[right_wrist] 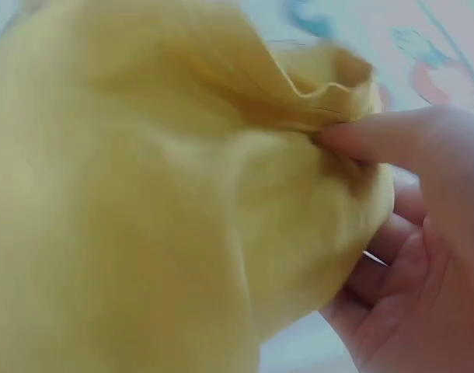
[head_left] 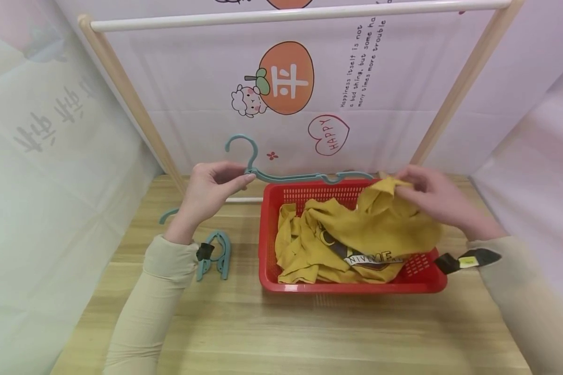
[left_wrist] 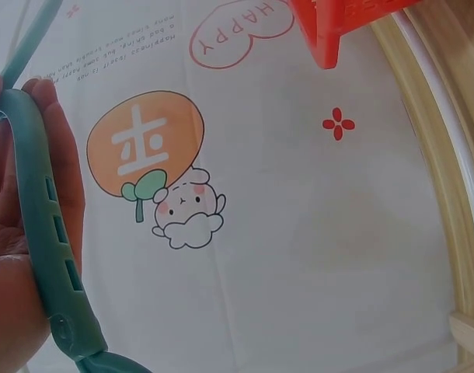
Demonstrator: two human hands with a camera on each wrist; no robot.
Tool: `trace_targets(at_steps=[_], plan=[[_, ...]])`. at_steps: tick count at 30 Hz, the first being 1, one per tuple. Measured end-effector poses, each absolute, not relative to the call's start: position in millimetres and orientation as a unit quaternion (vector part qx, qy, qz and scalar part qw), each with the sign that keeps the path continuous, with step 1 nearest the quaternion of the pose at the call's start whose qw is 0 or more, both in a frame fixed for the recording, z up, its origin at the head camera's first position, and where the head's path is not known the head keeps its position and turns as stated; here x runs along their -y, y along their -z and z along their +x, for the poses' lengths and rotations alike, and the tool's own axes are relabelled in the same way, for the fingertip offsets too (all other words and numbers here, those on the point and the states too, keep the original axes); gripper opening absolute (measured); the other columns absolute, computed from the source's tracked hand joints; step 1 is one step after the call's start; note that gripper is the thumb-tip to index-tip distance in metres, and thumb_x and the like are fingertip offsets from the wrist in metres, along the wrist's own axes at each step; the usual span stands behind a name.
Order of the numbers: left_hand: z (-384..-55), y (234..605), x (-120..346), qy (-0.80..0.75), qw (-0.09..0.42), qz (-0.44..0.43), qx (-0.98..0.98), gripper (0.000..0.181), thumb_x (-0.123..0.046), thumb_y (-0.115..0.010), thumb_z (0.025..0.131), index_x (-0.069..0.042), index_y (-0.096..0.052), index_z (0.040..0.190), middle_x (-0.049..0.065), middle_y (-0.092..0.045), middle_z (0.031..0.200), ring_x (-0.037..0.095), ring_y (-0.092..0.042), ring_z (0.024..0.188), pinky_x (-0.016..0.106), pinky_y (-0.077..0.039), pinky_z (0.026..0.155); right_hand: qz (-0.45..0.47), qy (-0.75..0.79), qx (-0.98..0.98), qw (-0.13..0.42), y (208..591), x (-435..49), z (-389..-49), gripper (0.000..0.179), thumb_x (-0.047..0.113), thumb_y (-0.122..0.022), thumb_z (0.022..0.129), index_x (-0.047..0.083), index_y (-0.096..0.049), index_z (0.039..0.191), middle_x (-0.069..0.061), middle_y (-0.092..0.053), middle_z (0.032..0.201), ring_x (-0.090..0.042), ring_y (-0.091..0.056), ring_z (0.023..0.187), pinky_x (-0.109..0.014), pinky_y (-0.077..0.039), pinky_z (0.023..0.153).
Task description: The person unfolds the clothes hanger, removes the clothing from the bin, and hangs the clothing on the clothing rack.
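In the head view my left hand (head_left: pixel 213 190) pinches a blue-green folding clothes hanger (head_left: pixel 288 178) near the base of its hook. The hanger's far arm reaches right, over the back rim of the red basket. My right hand (head_left: pixel 433 195) grips a bunched edge of a yellow printed shirt (head_left: pixel 356 229), lifting that part above the basket; the rest lies crumpled inside. Up close in the right wrist view, thumb and fingers pinch the yellow cloth (right_wrist: pixel 182 194). In the left wrist view the hanger (left_wrist: pixel 47 202) runs across the palm of the left hand (left_wrist: pixel 62 163).
The red plastic basket (head_left: pixel 265 250) stands on a wooden table (head_left: pixel 309 333). Left of it lies a folded blue-green hanger (head_left: pixel 222 255), with part of another hanger (head_left: pixel 169 214) behind the left wrist. A rack with a white top bar (head_left: pixel 300 15) and wooden posts (head_left: pixel 469 78) rises behind.
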State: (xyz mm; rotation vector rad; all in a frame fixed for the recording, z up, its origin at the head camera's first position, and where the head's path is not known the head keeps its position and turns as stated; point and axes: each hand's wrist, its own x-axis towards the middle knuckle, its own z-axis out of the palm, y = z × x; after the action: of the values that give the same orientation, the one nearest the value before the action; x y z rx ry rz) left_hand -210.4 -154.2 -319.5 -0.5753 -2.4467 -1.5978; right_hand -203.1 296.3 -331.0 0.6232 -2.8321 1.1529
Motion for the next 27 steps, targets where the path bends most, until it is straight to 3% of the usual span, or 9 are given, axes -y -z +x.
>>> trace_targets(at_steps=[3,7,11,17,21,27], plan=[[-210.0,318.5,153.8,0.531,0.080,-0.190,0.822,0.031,-0.034,-0.079,0.091,-0.010,-0.078,0.110,0.000,-0.076,0.098,0.017,-0.072,0.087,0.033,-0.059,0.081,0.166,-0.416,0.894,0.000,323.1,-306.8,-200.2,0.017,0.008,-0.060,0.101,0.000,-0.058,0.117,-0.005,-0.069,0.092,-0.016,-0.065,0.070,-0.028,-0.054,0.056],[-209.8,317.6,152.8,0.531,0.079,-0.193,0.821,0.030,-0.035,-0.079,0.091,-0.010,-0.078,0.110,-0.001,-0.076,0.099,0.017,-0.072,0.087,0.034,-0.059,0.081,0.136,-0.409,0.902,-0.014,322.5,-314.7,-197.5,0.026,0.016,-0.067,0.100,0.000,-0.068,0.121,0.003,-0.071,0.095,-0.012,-0.063,0.077,-0.024,-0.053,0.063],[-209.3,317.3,151.6,0.539,0.074,-0.198,0.815,0.028,-0.032,-0.080,0.091,-0.010,-0.078,0.109,0.000,-0.076,0.099,0.020,-0.072,0.089,0.034,-0.059,0.081,0.095,-0.414,0.905,-0.025,324.3,-316.8,-193.8,0.029,0.029,-0.073,0.097,0.005,-0.076,0.113,-0.004,-0.073,0.089,-0.018,-0.066,0.073,-0.029,-0.054,0.063],[-207.4,313.2,147.7,0.544,0.072,-0.211,0.809,0.029,-0.033,-0.080,0.091,-0.011,-0.078,0.109,-0.001,-0.076,0.099,0.021,-0.073,0.089,0.035,-0.060,0.081,0.075,-0.486,0.871,-0.002,320.0,-317.1,-189.5,0.027,0.026,-0.069,0.100,0.005,-0.075,0.116,-0.003,-0.076,0.091,-0.016,-0.069,0.078,-0.024,-0.053,0.073],[-206.7,308.5,144.3,0.541,0.073,-0.215,0.810,0.031,-0.037,-0.079,0.091,-0.013,-0.078,0.110,-0.002,-0.076,0.100,0.018,-0.072,0.088,0.036,-0.060,0.080,0.069,-0.491,0.868,0.018,314.9,-312.8,-189.1,0.028,0.029,-0.070,0.099,0.009,-0.076,0.118,0.000,-0.075,0.088,-0.014,-0.064,0.083,-0.024,-0.046,0.079],[-206.8,302.5,136.7,0.539,0.066,-0.217,0.811,0.032,-0.040,-0.079,0.091,-0.014,-0.078,0.111,-0.003,-0.075,0.098,0.022,-0.071,0.086,0.038,-0.060,0.078,0.087,-0.491,0.865,0.055,304.6,-294.2,-186.2,0.024,0.028,-0.072,0.097,0.010,-0.077,0.112,-0.003,-0.065,0.075,-0.019,-0.054,0.074,-0.031,-0.043,0.063]])
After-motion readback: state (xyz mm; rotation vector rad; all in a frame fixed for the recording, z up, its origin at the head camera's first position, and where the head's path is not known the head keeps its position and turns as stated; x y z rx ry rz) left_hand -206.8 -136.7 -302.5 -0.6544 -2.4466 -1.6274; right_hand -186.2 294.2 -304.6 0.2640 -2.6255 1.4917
